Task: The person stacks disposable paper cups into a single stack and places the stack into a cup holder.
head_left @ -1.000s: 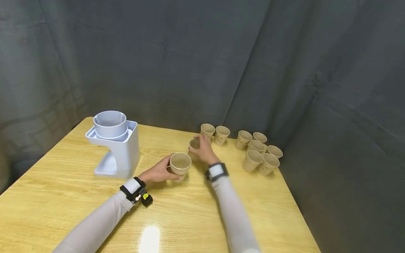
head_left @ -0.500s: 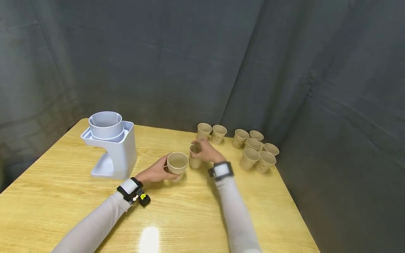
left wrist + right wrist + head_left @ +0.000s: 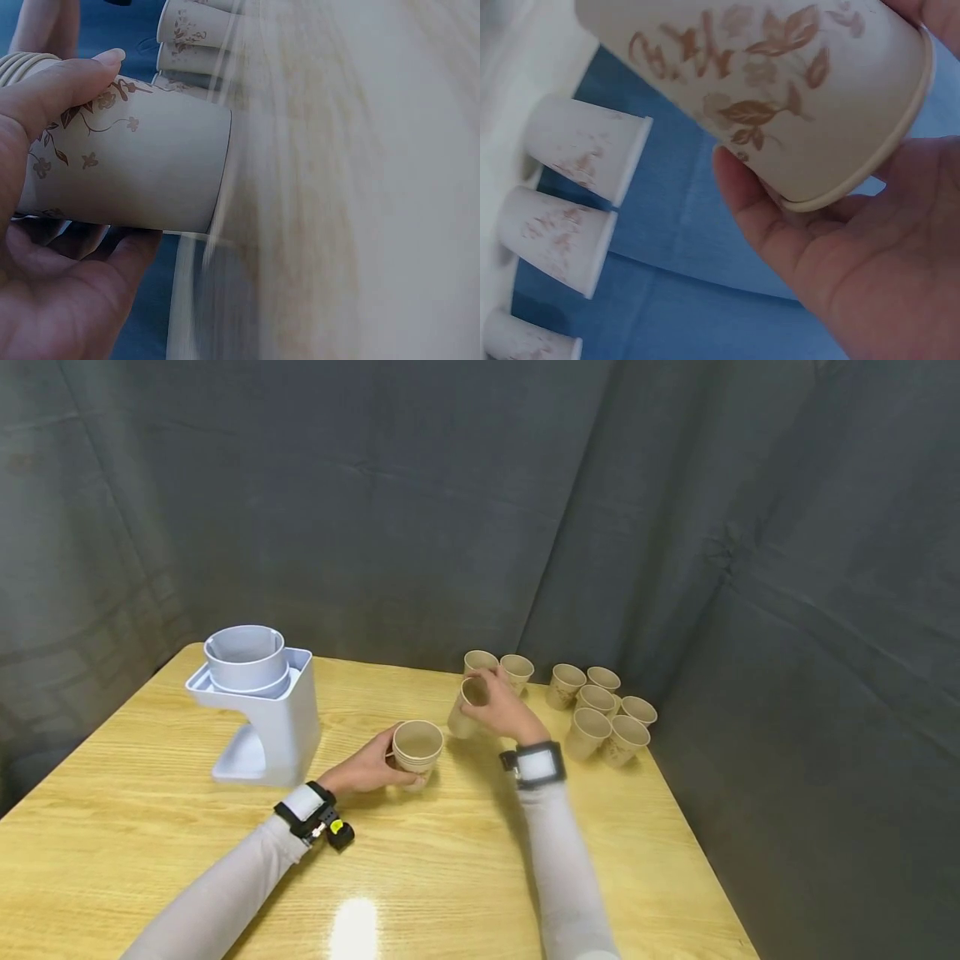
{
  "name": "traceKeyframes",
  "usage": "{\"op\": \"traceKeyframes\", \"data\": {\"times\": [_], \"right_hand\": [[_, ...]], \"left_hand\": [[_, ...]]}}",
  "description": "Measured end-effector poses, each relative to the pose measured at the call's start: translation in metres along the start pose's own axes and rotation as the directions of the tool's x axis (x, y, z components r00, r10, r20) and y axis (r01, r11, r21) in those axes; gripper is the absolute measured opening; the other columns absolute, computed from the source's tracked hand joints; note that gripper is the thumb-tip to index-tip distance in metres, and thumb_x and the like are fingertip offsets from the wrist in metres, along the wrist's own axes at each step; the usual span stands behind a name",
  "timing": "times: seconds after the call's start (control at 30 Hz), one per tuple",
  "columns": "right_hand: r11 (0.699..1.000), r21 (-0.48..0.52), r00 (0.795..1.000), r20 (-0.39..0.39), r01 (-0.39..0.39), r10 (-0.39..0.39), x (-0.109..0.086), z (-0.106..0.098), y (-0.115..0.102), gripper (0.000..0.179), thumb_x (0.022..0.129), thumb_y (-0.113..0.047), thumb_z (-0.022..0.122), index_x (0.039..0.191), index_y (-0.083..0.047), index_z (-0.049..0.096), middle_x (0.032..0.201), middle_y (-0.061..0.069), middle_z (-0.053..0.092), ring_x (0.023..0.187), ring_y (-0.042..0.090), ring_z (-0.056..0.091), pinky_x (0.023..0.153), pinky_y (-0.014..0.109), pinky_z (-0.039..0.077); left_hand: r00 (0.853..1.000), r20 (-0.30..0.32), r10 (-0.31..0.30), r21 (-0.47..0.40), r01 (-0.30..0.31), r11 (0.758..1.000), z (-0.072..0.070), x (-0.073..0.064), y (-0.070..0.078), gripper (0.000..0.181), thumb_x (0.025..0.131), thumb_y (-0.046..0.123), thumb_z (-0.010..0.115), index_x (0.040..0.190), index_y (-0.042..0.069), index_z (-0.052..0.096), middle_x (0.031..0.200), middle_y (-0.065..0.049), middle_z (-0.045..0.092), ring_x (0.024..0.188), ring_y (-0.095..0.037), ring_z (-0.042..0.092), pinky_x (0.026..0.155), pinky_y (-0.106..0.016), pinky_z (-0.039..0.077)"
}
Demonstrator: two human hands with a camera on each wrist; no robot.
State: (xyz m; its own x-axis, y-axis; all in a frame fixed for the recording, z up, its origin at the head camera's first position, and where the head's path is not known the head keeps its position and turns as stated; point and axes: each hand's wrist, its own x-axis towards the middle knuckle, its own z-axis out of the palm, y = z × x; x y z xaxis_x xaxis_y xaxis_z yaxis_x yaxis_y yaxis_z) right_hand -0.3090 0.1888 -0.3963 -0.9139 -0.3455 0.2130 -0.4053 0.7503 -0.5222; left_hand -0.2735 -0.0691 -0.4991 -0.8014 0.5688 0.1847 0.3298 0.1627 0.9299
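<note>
My left hand grips a short stack of nested paper cups, mouth up. In the left wrist view the thumb lies over the printed side of the outer cup, its base close over the wooden table; several rims show at the stack's top. My right hand holds a single paper cup near its rim, just right of and behind the stack. That cup leans, its mouth toward the right. The right wrist view shows brown leaf print on this cup and the thumb and fingers around its rim end.
Two paper cups stand at the back edge behind my right hand. Several more cups cluster at the right edge. At left stands a pale plastic stand with a round holder on top. Dark curtains hang behind the table.
My right hand has lifted its cup and drawn it back and up, tilting it from upright. The left hand keeps its hold on the stack, nearly still. The head view has shifted slightly right.
</note>
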Motion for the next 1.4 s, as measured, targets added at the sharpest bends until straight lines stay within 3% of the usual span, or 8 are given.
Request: {"op": "traceKeyframes", "data": {"times": [0.3, 0.7, 0.97, 1.23, 1.4], "right_hand": [[0.999, -0.008, 0.994, -0.096, 0.042, -0.043, -0.012, -0.019, -0.02, 0.06, 0.091, -0.031, 0.072, 0.142, -0.004, 0.053, 0.141, 0.02, 0.042, 0.134, 0.038, 0.043, 0.113, 0.055, 0.038], [0.99, 0.026, 0.976, -0.173, 0.135, -0.129, -0.019, -0.023, -0.043, 0.053, 0.092, -0.035, 0.075, 0.137, -0.013, 0.058, 0.132, 0.009, 0.05, 0.124, 0.028, 0.052, 0.106, 0.048, 0.044], [0.984, 0.101, 0.986, -0.091, 0.15, -0.141, -0.016, -0.019, -0.055, 0.048, 0.093, -0.037, 0.073, 0.132, -0.012, 0.06, 0.139, 0.007, 0.047, 0.129, 0.027, 0.05, 0.111, 0.047, 0.044], [0.983, 0.066, 0.985, -0.006, 0.173, -0.173, -0.013, -0.007, -0.062, 0.05, 0.094, -0.039, 0.071, 0.132, -0.009, 0.061, 0.123, 0.007, 0.052, 0.119, 0.025, 0.054, 0.106, 0.045, 0.046], [0.981, 0.036, 0.981, 0.032, 0.19, -0.191, -0.01, 0.002, -0.062, 0.052, 0.094, -0.037, 0.073, 0.134, -0.006, 0.059, 0.123, 0.007, 0.051, 0.117, 0.023, 0.054, 0.106, 0.042, 0.046]], "left_hand": [[1.0, 0.012, -0.001, -0.006, 0.001, 1.0, -0.002, 0.001, -0.001, 0.08, 0.08, 0.015, 0.088, 0.147, 0.005, 0.044, 0.135, -0.015, 0.058, 0.129, -0.033, 0.052, 0.111, -0.049, 0.039], [1.0, 0.008, -0.012, 0.005, 0.012, 1.0, -0.007, 0.0, -0.003, 0.079, 0.081, 0.015, 0.088, 0.146, 0.005, 0.044, 0.134, -0.015, 0.059, 0.128, -0.033, 0.053, 0.11, -0.051, 0.041], [1.0, 0.009, -0.018, -0.001, 0.018, 1.0, -0.01, -0.001, -0.002, 0.08, 0.081, 0.011, 0.087, 0.148, 0.006, 0.043, 0.135, -0.014, 0.059, 0.128, -0.033, 0.053, 0.11, -0.05, 0.041], [1.0, 0.01, -0.028, 0.045, 0.028, 0.999, -0.013, -0.002, -0.001, 0.08, 0.083, 0.017, 0.086, 0.148, 0.006, 0.042, 0.137, -0.015, 0.057, 0.13, -0.033, 0.052, 0.112, -0.055, 0.04], [1.0, 0.016, -0.025, 0.053, 0.024, 0.998, -0.013, -0.002, 0.0, 0.079, 0.083, 0.018, 0.086, 0.148, 0.006, 0.042, 0.137, -0.014, 0.057, 0.129, -0.033, 0.052, 0.112, -0.053, 0.039]]}}
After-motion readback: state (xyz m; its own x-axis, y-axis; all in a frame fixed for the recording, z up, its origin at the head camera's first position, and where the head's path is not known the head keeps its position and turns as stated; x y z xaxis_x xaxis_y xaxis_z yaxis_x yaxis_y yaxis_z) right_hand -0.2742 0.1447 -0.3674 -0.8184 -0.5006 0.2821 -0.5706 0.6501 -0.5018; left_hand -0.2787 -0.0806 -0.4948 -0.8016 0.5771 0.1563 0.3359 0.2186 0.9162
